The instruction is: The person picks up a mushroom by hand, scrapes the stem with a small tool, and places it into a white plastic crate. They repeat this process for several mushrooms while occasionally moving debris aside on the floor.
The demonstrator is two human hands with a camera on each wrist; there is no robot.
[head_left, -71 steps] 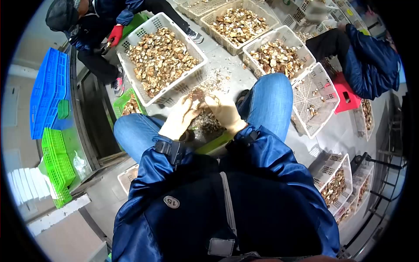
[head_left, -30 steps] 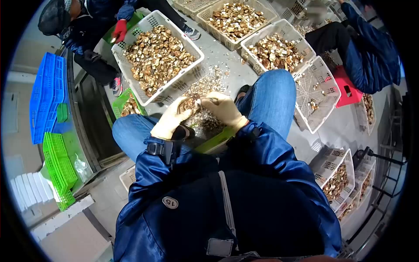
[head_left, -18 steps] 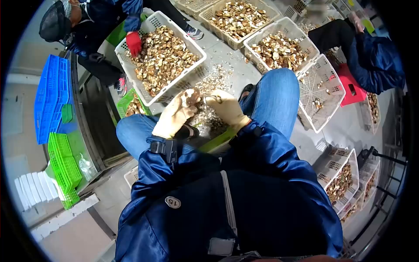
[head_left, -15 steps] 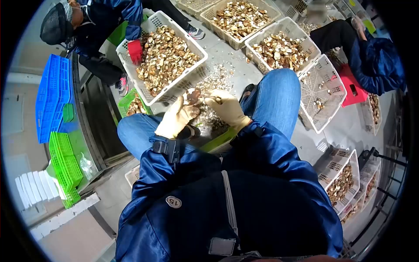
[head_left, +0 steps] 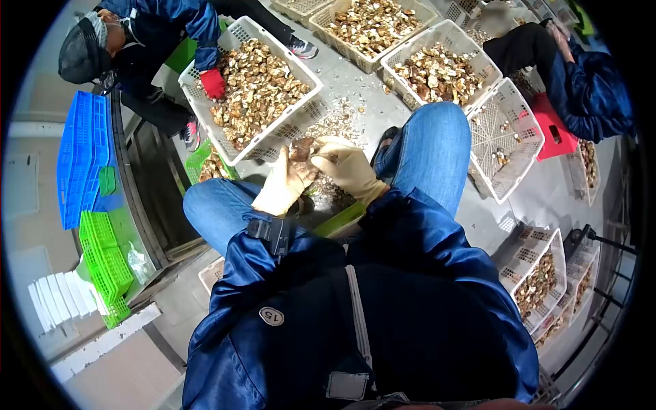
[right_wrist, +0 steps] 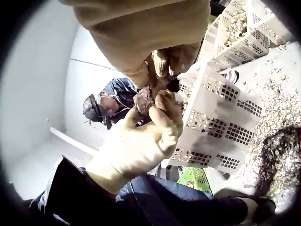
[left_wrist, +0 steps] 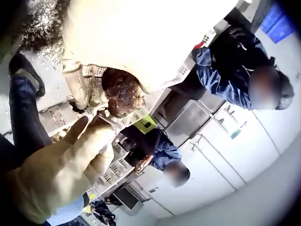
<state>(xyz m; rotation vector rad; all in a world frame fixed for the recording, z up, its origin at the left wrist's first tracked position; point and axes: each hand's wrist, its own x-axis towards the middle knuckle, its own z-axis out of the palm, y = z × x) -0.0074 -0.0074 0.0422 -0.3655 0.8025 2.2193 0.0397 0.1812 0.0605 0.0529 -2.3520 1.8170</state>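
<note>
Both hands wear cream gloves. The left hand grips a brown, lumpy mushroom-like piece at its fingertips; the left wrist view shows this piece dark and rough. Curled fingers of the right hand lie against the piece's right side. A thin, metallic-looking strip shows between the right thumb and fingers in the left wrist view; its full shape is hidden. In the right wrist view, the left hand holds the piece from below, under the right hand.
A large white crate of brown-and-cream pieces stands ahead, with more filled crates behind. A nearly bare crate is beside the right knee. Scraps litter the floor. Two other people sit near, one reaching into the large crate with a red glove.
The right hand has come in closer to the left hand and now covers part of the held piece. The neighbour's red glove has moved into the large crate.
</note>
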